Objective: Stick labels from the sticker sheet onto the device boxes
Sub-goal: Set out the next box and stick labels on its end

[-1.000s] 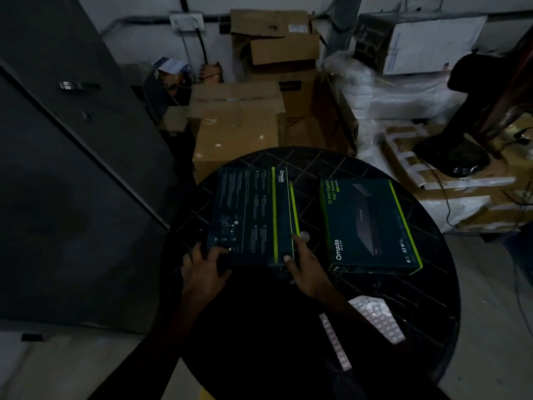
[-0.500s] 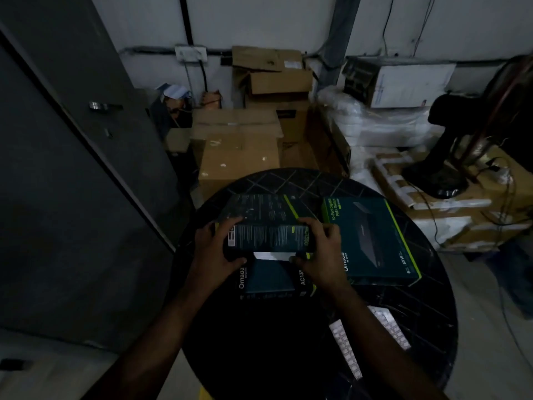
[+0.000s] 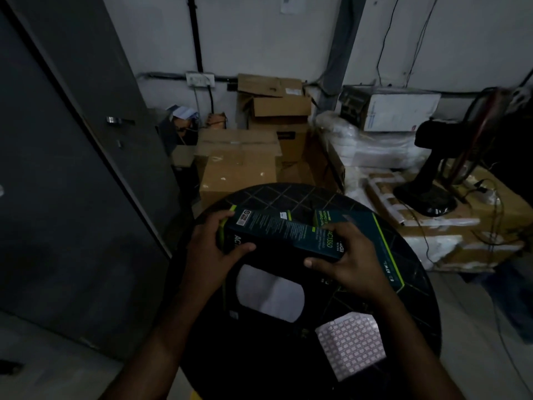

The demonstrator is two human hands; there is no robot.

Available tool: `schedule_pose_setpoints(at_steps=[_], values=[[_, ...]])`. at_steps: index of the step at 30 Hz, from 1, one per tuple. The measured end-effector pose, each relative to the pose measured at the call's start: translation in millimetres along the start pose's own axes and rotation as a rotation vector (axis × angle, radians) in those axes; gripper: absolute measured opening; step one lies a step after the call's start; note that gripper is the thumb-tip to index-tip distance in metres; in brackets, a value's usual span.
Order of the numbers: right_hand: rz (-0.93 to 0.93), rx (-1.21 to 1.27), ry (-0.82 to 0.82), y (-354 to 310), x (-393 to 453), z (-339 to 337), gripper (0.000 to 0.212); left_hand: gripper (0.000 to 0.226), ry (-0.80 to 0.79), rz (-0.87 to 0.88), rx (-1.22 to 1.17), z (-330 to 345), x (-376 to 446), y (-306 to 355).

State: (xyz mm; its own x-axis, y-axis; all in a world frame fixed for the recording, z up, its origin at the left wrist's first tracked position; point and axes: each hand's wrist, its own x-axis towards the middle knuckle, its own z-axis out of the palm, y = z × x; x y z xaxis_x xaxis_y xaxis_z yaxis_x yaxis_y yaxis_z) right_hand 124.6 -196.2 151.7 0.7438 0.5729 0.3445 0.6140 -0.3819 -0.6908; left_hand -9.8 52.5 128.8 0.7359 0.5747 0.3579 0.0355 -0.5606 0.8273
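Device box [image 3: 284,235], dark teal with lime-green edges and white print reading AC1350, is held tilted above the round dark surface [image 3: 288,194], left hand [image 3: 212,251] and right hand [image 3: 350,255] gripping opposite ends.

Printed card with a slight sheen on the device box [image 3: 284,235]. Same coated card on the second box [image 3: 372,241]. Pale paper sticker sheet [image 3: 350,346]. Dark glossy round table [image 3: 288,194]. Matt brown corrugated cartons [image 3: 239,171]. Crinkled white plastic wrap [image 3: 372,151].
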Motion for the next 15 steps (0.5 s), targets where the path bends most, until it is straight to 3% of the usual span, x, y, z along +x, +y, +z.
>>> schedule_pose_setpoints(at_steps=[4, 8, 15], values=[[0.062, 0.054, -0.118, 27, -20, 12, 0.068, 0.068, -0.039, -0.13, 0.009, 9, -30, -20], [0.068, 0.104, -0.193, 38, -23, 14, 0.073, 0.061, -0.12, -0.082, 0.051, 6, -40, -25], [0.01, 0.117, -0.255, 40, -6, 8, 0.082, 0.072, -0.529, 0.015, 0.177, -25, -18, -9]])
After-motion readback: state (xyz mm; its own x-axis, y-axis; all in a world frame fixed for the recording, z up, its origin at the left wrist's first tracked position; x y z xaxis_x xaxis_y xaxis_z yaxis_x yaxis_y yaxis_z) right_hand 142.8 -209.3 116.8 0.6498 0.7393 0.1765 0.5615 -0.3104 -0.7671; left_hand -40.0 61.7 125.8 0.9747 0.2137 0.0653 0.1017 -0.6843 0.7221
